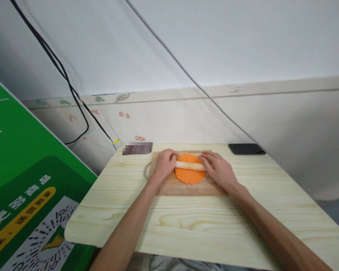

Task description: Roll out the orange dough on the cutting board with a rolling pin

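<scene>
A wooden rolling pin [190, 166] lies crosswise over a flat, roughly round sheet of orange dough [190, 177]. My left hand [166, 163] is closed around the pin's left end, and my right hand [218, 167] grips its right end. Both ends of the pin are hidden under my fingers. Beneath the dough is a wooden cutting board [183, 190] with a metal handle [146, 171] on its left side. Some of the dough's edge shows above and below the pin.
The board rests on a pale wood-grain table [186, 226] against a wall. A black phone [246, 149] lies at the back right, and a dark, partly blurred flat object [137, 148] at the back left. A green printed panel [31, 180] leans at the left; cables [70, 84] hang along the wall.
</scene>
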`<state>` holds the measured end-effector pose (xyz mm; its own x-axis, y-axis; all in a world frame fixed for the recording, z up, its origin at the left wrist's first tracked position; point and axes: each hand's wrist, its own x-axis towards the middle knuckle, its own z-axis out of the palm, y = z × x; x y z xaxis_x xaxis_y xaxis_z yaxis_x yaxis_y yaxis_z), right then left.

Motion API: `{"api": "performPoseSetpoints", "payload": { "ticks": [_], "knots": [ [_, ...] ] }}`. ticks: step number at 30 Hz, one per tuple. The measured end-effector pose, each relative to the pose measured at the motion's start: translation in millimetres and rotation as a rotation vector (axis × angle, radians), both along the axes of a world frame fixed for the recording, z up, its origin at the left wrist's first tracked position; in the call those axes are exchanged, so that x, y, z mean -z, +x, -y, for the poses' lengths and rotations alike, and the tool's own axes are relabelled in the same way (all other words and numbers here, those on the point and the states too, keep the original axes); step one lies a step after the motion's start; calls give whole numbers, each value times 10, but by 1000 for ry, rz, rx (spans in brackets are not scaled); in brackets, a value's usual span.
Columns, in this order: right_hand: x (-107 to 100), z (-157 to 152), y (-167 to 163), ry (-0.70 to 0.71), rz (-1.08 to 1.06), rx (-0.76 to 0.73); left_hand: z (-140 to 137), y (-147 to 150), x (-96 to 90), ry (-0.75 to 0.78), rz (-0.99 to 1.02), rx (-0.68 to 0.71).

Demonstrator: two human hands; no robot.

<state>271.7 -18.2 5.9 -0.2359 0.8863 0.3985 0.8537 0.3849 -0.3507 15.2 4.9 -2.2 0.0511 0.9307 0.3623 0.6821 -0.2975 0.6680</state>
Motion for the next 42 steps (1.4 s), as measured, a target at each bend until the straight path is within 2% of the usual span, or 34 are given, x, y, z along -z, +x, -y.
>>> {"api": "performPoseSetpoints", "payload": {
  "ticks": [7, 17, 33, 42],
  "knots": [
    [56, -53, 53, -5, -64, -45, 14, -5, 27, 68, 21, 36],
    [90, -115, 156, 49, -126, -108, -52, -1, 20, 17, 90, 45],
    [66, -79, 142, 50, -170, -115, -35, 5, 63, 44, 88, 81],
    [161, -117, 181, 82, -232, -144, -42, 6, 111, 83, 78, 77]
  ]
}}
